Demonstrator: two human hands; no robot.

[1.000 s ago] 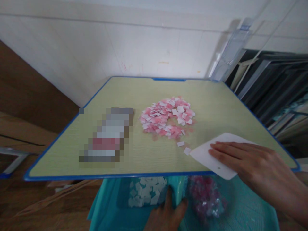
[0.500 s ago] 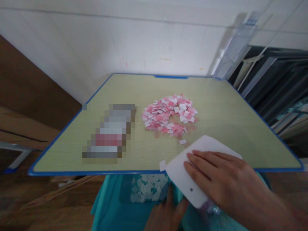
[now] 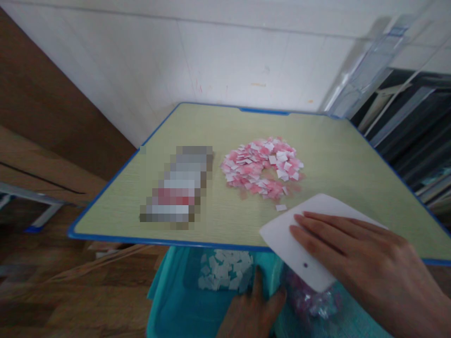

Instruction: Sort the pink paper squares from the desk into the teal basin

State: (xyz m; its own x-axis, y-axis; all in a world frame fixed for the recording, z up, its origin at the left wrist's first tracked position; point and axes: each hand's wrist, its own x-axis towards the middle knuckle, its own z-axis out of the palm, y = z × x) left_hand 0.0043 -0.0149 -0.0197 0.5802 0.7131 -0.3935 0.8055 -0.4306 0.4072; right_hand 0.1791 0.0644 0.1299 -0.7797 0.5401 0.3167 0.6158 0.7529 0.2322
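Note:
A white card (image 3: 303, 220) with a small dark hole lies slanted over the table's front edge. My right hand (image 3: 355, 244) is on it, fingers flat on top; the thumb is hidden. Beyond the card is a ring-like heap of pink and white paper squares (image 3: 246, 162), with one loose square (image 3: 281, 207) near the card. Below the edge, a teal plastic tub (image 3: 183, 310) contains white paper squares (image 3: 225, 270). At its right rim my left hand (image 3: 248, 310) has index finger and thumb on either side, seemingly gripping it; the other fingers are mostly hidden.
The pale table (image 3: 169, 126) has a blue rim and reaches the white wall. A pixelated flat object (image 3: 178, 185) lies left of the heap. A clear plastic bottle (image 3: 369, 70) leans at the back right. Purplish clear plastic (image 3: 310, 295) shows beneath the card.
The white paper square at the card's left corner is gone from the table edge. The whole view has shifted, and more of the purplish plastic shows. Both hands keep their places.

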